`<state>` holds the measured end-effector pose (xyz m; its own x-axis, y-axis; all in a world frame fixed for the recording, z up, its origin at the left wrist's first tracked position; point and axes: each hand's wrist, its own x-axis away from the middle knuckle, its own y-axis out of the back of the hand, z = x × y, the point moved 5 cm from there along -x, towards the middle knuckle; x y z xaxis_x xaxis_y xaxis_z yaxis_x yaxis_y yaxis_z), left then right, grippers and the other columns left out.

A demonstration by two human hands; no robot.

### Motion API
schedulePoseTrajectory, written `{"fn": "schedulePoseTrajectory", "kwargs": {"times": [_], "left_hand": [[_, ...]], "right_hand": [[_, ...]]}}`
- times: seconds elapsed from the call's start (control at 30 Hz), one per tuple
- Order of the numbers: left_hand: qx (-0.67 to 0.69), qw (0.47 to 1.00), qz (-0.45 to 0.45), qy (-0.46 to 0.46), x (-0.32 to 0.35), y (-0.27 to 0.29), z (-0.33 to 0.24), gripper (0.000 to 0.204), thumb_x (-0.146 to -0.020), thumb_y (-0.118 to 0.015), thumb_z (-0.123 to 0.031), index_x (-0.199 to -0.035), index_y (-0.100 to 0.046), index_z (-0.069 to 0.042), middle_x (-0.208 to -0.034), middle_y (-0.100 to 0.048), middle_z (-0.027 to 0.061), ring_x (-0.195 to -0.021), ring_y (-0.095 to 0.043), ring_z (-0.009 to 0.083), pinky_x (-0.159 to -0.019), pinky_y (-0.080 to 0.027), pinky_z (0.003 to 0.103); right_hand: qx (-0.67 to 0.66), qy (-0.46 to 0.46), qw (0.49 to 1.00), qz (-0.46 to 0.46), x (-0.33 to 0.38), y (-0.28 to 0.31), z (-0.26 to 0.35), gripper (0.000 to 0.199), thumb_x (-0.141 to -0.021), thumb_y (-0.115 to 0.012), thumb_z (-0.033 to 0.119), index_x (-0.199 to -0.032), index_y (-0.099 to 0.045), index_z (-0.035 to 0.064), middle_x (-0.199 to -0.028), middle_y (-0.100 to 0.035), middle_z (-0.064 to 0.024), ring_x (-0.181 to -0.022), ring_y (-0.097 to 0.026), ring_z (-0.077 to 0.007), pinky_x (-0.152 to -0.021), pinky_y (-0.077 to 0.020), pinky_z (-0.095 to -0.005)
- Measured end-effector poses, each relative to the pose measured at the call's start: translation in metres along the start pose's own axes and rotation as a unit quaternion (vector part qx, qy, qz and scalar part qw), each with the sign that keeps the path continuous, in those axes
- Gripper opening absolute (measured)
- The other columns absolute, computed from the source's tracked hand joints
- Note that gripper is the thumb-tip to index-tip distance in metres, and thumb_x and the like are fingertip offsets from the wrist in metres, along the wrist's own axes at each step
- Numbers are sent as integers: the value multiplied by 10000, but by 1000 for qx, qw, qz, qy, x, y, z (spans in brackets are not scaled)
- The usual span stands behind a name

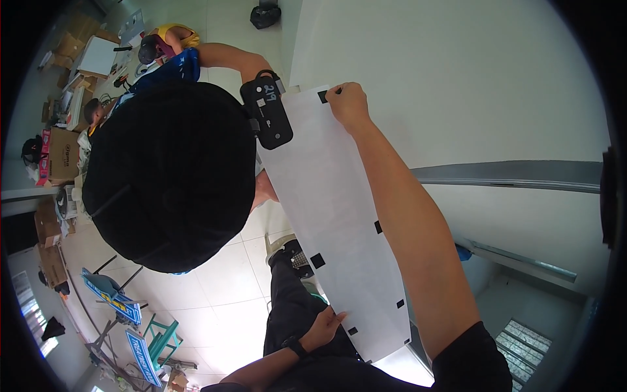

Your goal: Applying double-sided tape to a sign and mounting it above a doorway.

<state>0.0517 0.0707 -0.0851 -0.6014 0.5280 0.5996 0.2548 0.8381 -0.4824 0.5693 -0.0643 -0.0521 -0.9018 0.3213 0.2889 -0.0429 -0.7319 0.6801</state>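
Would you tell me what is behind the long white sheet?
The white sheet lies against a pale wall. The right hand presses its far end, the left hand its near edge. What it covers is hidden.

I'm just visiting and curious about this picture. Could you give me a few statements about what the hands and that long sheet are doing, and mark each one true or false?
1. The right hand presses the far end of the long white sheet against the wall. True.
2. The left hand touches the sheet's near end. True.
3. The sheet is plain, with no marks. False: small black squares are spread along it.
4. The sheet lies flat on the floor. False: it is held up along the wall.
5. A black device sits beside the sheet's far end. True.
6. The left wrist is bare. False: it wears a dark band.
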Motion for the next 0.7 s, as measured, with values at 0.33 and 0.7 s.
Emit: {"fn": "schedulePoseTrajectory", "kwargs": {"times": [0.33,0.7], "left_hand": [[24,1000,14,-1,1,-4,0,357,-1099,-469,-160,-1418,-459,1,-1198,-625,60,-1018,-591,99,-888,-526,284],[-9,1000,-9,-8,-1,2,9,352,-1091,-484,-159,-1384,-488,37,-1167,-680,144,-1079,-637,175,-957,-507,329]], "right_hand": [[143,154,978,2,18,-1,9,208,-970,-602,181,-1089,-640,14,-960,-728,-180,-919,-701,-353,-770,-547,-457],[-37,66,997,-7,7,12,9,195,-924,-683,181,-913,-700,-13,-818,-661,-79,-679,-590,-158,-619,-501,-342]]}}
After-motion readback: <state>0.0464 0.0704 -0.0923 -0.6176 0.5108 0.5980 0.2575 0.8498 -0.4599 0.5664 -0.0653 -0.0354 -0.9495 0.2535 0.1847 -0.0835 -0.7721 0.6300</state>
